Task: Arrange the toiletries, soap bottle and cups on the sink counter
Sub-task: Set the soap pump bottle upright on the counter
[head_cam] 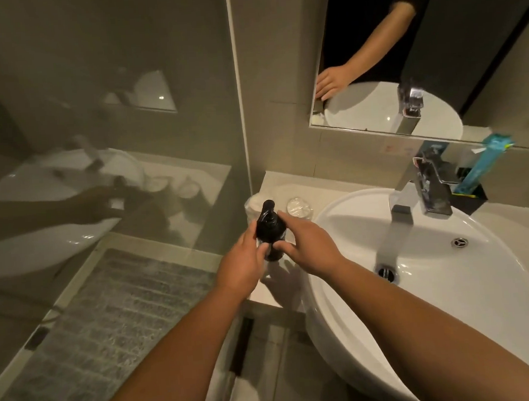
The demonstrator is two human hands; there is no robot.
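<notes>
A black pump soap bottle (269,228) stands upright on the pale counter (274,181), left of the white basin (447,269). My left hand (240,263) grips its left side and my right hand (309,247) wraps its right side. Just behind the bottle stand two wrapped cups: one cup (254,204) at the counter's left edge, the other cup (299,208) nearer the basin. A teal toiletry packet (481,165) leans upright in a black holder (470,195) behind the faucet at the right.
A chrome faucet (421,203) rises over the basin's back rim. A mirror (403,52) hangs above it. A glass shower partition (99,148) stands directly left of the counter, with a grey mat (110,327) on the floor behind it.
</notes>
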